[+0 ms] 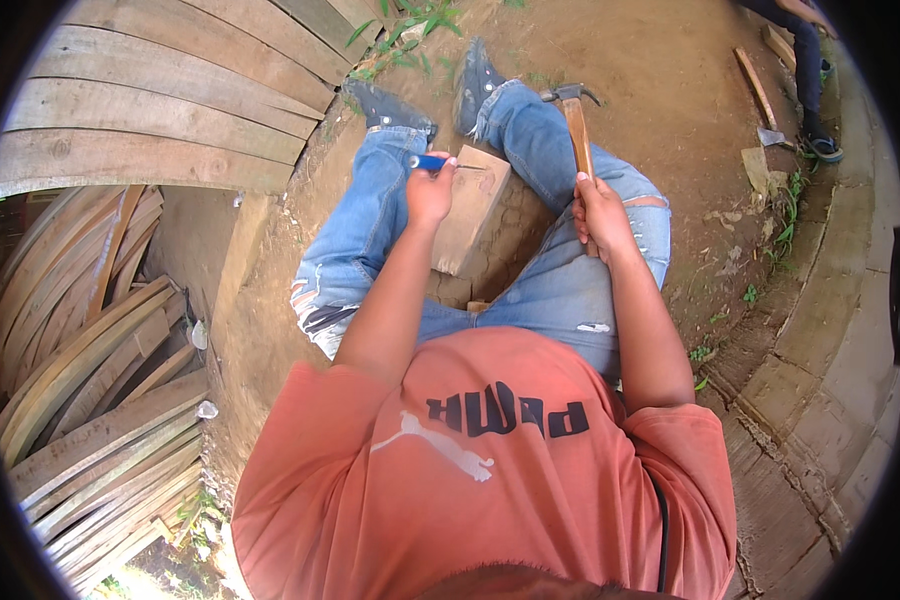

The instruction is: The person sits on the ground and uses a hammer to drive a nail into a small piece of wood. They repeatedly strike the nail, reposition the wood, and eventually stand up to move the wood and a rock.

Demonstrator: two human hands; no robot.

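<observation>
My left hand [432, 192] is closed round a screwdriver [428, 162] with a blue handle. Its thin shaft points right, over the upper part of a wooden block [468, 215] that lies between my legs; I cannot tell whether the tip touches the wood. Further right, a claw hammer [578, 130] is gripped by its wooden handle in my right hand [600, 212]. The hammer's dark metal head points away from me, above my thigh and apart from the block.
I sit on bare brown earth, legs bent round the block. A plank wall [170, 110] rises at the far left, above stacked boards [100, 400]. On the right are a brick path [810, 320], an axe-like tool [755, 85] and another person's leg [806, 80].
</observation>
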